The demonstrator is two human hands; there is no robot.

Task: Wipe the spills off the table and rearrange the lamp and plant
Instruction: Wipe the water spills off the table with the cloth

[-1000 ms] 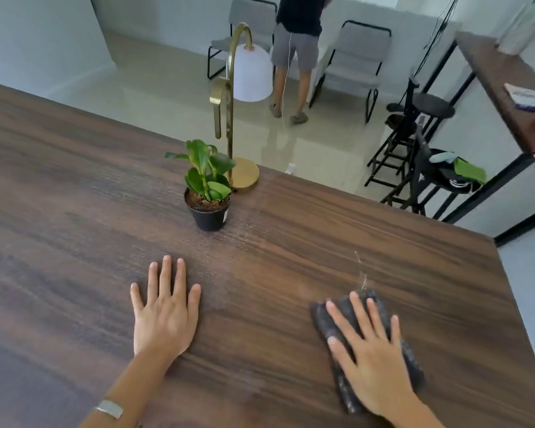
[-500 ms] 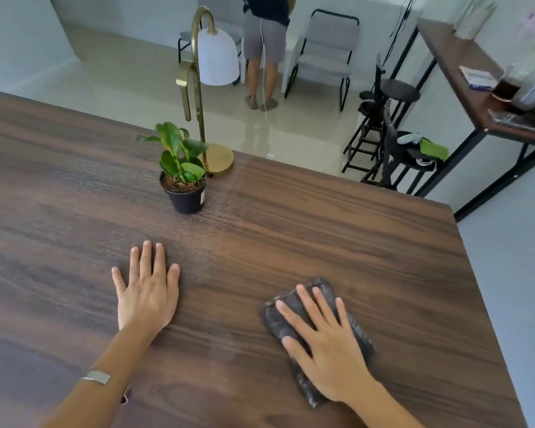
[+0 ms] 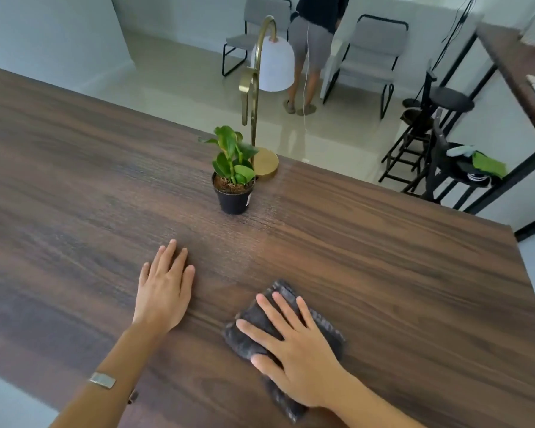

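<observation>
A dark grey cloth (image 3: 278, 307) lies flat on the dark wooden table (image 3: 399, 288), near its front. My right hand (image 3: 294, 344) presses down on the cloth with fingers spread. My left hand (image 3: 164, 288) rests flat on the bare wood to the left, holding nothing. A small green plant in a black pot (image 3: 233, 180) stands upright at the middle of the far side. Right behind it, at the table's far edge, is a brass lamp (image 3: 255, 97) with a white shade and round base. No spill shows clearly on the wood.
Beyond the far edge a person (image 3: 314, 41) stands on the tiled floor between two grey chairs (image 3: 374, 54). Black stools (image 3: 445, 118) and a second wooden table (image 3: 525, 75) are at the right. The table's right edge runs close to my right hand.
My right hand has slid the cloth leftward across the table, closer to my left hand. My left hand stays flat on the wood. Plant and lamp stand unmoved.
</observation>
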